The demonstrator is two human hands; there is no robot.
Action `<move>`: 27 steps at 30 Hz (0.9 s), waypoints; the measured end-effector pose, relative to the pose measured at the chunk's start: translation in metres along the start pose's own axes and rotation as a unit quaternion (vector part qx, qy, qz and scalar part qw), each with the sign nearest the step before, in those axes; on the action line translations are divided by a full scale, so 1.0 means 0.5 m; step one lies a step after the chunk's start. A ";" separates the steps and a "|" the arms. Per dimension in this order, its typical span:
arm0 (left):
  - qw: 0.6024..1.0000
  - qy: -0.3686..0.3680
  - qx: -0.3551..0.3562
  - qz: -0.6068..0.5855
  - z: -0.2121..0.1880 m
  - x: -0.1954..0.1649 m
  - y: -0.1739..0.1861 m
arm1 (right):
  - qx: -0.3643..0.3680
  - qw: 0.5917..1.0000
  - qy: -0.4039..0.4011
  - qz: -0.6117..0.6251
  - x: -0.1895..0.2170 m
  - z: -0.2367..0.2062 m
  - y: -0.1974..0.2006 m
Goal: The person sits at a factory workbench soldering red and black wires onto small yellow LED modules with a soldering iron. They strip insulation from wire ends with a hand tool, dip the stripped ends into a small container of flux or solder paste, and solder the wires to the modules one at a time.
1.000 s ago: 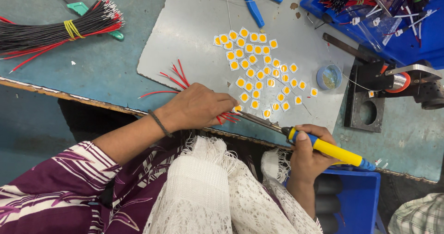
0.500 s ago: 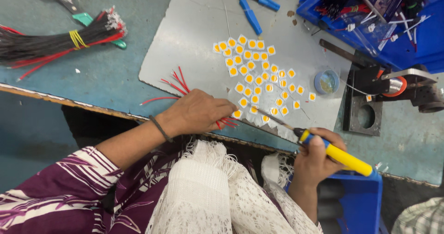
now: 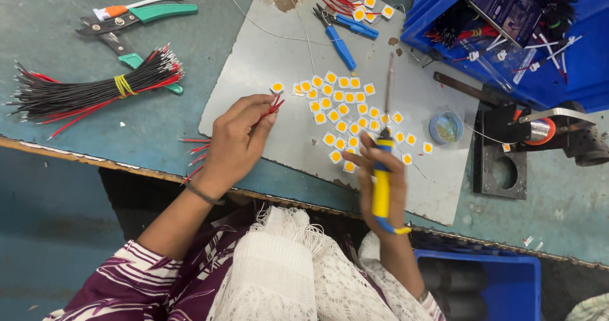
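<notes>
Thin red wires [image 3: 273, 107] pinched in left hand [image 3: 238, 140]: light, floppy; best gripped near ends. Iron [image 3: 382, 169] clasped by right hand [image 3: 384, 181] at yellow handle, centre frame.

One package is showing, in the upper right of the frame: a flat, rectangular dark packet [image 3: 510, 7] with bluish-purple printing, lying tilted inside the blue plastic bin [image 3: 571, 73]. Its glossy face is catching some light, and its lower corner is overlapping a clear plastic bag [image 3: 507, 58] holding small parts just below it. Wires are lying around and partly over both. No screens or signs are appearing anywhere else in the frame.
</notes>
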State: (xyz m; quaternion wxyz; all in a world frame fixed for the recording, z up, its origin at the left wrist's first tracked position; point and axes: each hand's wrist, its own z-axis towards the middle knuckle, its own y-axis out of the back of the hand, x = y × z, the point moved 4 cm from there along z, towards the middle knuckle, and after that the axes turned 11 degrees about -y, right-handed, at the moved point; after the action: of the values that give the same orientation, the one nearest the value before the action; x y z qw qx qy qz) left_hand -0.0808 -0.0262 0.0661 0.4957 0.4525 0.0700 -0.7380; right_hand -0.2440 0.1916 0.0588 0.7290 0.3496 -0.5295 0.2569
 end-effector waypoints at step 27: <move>0.979 -0.050 0.192 -0.037 -0.024 -0.032 -0.072 | -0.007 0.968 0.058 -0.245 0.022 0.014 -0.068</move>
State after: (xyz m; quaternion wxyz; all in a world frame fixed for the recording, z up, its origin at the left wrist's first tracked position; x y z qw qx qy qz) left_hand -0.1011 0.0089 0.0584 0.3743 0.4987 -0.0815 -0.7775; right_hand -0.2196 0.1651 0.0626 0.8017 0.4478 -0.3865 0.0865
